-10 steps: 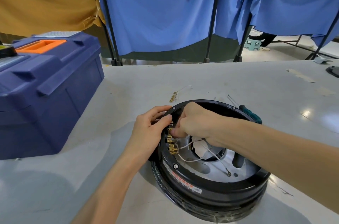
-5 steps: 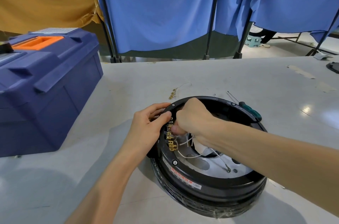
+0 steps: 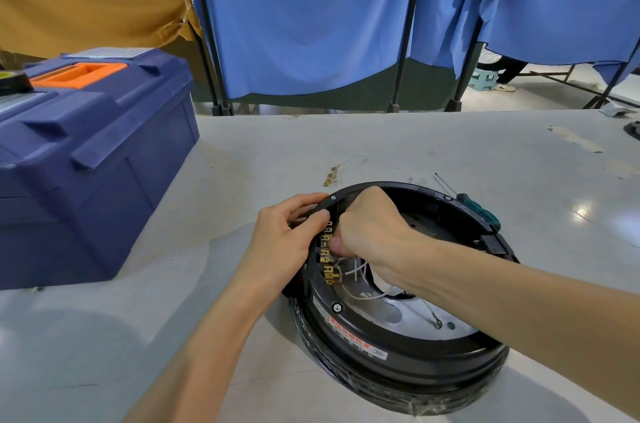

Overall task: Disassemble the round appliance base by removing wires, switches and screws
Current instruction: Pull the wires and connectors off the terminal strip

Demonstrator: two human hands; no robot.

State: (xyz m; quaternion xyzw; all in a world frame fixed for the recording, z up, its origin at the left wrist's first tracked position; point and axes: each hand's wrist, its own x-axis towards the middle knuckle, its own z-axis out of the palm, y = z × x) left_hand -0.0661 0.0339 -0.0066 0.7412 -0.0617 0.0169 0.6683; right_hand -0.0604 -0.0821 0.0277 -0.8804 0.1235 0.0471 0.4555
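head view: two hands are working wires off a round appliance base (image 3: 398, 346)

the base is lying flat on the desk (image 3: 242, 163) near its front edge, open side facing up, round, so showing no long axis. brass terminals (image 3: 327, 260) are running near-to-far along its left inner wall. the left hand (image 3: 284, 242) is curling its grip over the rim. the right hand (image 3: 370, 228) is pinching its grip tight on one terminal, white wires (image 3: 353, 273) trailing below. wire removal seems to be under way, likely calling for a straight tug next.

Black appliance base (image 3: 398, 365); gold terminals (image 3: 328, 272); white wires (image 3: 354, 273); navy toolbox (image 3: 104, 187), orange handle (image 3: 79, 71); blue curtains (image 3: 311, 24).
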